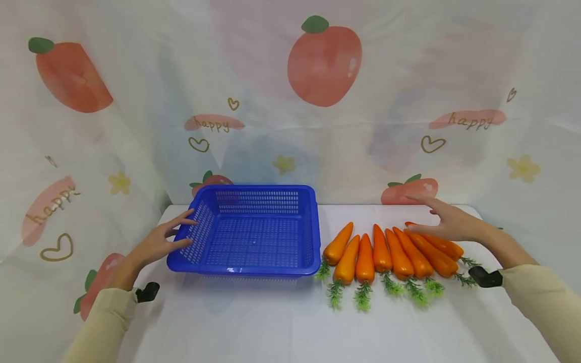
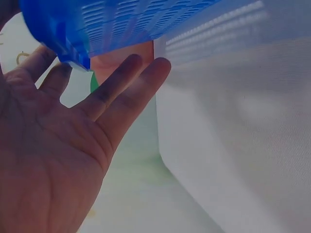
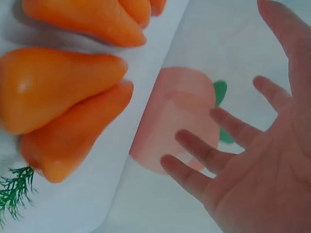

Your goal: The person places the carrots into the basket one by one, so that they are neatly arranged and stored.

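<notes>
A blue slotted plastic basket (image 1: 247, 268) stands left of centre on the white table, with nothing in it. My left hand (image 1: 169, 239) lies at its left rim with the fingers straight. In the left wrist view the palm (image 2: 63, 145) faces the camera, its fingertips at the basket's corner (image 2: 68, 34). Several orange toy carrots (image 1: 381, 249) with green tops lie in a row to the basket's right. My right hand (image 1: 447, 220) hovers over the rightmost carrots, fingers spread, holding nothing. In the right wrist view its palm (image 3: 257, 165) is apart from the carrots (image 3: 58, 92).
A cloth backdrop printed with peaches (image 1: 324, 63) closes off the back and both sides of the table. The white tabletop (image 1: 272, 322) runs bare in front of the basket and carrots. A black wrist mount (image 1: 484, 277) sits on each sleeve.
</notes>
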The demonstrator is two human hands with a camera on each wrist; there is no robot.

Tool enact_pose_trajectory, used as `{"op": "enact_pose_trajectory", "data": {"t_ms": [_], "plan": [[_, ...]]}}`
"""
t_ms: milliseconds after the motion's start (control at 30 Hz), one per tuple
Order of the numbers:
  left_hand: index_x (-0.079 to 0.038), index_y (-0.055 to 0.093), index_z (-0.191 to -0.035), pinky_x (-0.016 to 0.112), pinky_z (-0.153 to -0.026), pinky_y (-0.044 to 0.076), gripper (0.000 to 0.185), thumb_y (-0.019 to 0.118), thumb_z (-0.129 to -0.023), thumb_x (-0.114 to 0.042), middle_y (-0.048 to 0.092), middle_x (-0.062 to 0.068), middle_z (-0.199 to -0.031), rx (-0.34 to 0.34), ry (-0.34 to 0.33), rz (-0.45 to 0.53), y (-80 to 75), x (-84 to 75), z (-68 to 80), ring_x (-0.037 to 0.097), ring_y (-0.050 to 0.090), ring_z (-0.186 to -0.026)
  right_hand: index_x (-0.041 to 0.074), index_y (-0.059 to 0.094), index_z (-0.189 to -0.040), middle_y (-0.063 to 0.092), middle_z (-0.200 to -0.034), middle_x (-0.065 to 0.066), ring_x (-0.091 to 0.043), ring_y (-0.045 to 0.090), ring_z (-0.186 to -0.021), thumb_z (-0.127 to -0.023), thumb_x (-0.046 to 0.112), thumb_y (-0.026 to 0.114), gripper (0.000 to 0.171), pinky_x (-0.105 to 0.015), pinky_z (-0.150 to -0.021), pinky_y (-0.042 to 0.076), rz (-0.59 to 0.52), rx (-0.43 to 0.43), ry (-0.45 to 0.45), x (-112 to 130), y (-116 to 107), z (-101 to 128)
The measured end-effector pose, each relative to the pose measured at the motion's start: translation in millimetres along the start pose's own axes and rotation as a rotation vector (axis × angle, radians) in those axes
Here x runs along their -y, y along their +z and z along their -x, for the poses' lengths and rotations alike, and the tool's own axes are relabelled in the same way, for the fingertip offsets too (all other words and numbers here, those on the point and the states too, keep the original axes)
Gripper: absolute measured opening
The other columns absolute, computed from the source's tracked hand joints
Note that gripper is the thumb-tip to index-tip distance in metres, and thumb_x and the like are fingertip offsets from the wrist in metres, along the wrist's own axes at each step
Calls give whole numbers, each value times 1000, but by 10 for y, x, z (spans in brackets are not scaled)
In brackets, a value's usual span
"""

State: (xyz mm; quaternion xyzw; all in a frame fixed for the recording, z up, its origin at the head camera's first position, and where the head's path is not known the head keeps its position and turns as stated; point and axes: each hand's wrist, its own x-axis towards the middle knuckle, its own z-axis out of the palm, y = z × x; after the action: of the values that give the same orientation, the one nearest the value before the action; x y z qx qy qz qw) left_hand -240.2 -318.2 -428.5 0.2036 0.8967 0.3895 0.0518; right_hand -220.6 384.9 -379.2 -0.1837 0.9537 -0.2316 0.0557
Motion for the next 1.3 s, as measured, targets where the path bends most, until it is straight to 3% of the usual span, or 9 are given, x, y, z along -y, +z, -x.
{"op": "enact_pose_trajectory", "data": {"t_ms": [200, 367, 633, 900, 1100, 1300], "plan": [[-4, 53, -146, 72, -96, 47, 50, 64, -99, -18, 21, 16, -169, 22, 3, 72, -42, 49, 33, 68, 39, -131, 0, 22, -160, 41, -149, -37, -55, 52, -125, -97, 33, 71, 85, -67, -96, 49, -76, 91, 82, -274, -27, -1], [-4, 52, -146, 70, -97, 48, 49, 63, -100, -16, 17, 15, -171, 43, 14, 152, -60, 105, 31, 67, 33, -136, 1, 26, -158, 44, -146, -39, -52, 55, -124, -99, 33, 69, 80, -61, -93, 54, -111, 181, 135, -507, -3, 15], [-6, 50, -148, 50, -89, 59, 48, 60, -102, -11, 12, 7, -173, 77, -19, 313, -82, 228, 71, 61, 40, -136, 6, 27, -159, 42, -147, -39, -48, 55, -121, -100, 28, 66, 75, -52, -82, 57, -216, 364, 237, -713, 1, 31], [-4, 45, -151, 46, -87, 60, 51, 58, -102, -7, 4, 4, -174, 102, -25, 451, -46, 291, 76, 61, 35, -139, 6, 40, -154, 48, -141, -36, -43, 55, -119, -98, 11, 66, 61, -48, -85, 58, -206, 390, 202, -796, 71, 22], [-3, 42, -152, 43, -89, 60, 52, 56, -102, -5, 4, 2, -174, 88, -37, 500, -1, 298, 74, 51, 37, -142, 5, 43, -152, 53, -137, -34, -42, 55, -117, -96, 9, 69, 62, -41, -82, 57, -201, 372, 174, -832, 91, 30], [-4, 43, -151, 40, -92, 59, 52, 57, -101, -5, 4, 2, -174, 64, -38, 509, 36, 310, 57, 55, 19, -149, 5, 45, -151, 53, -138, -33, -44, 55, -118, -95, 13, 72, 62, -45, -83, 58, -158, 342, 165, -848, 100, 38]]}}
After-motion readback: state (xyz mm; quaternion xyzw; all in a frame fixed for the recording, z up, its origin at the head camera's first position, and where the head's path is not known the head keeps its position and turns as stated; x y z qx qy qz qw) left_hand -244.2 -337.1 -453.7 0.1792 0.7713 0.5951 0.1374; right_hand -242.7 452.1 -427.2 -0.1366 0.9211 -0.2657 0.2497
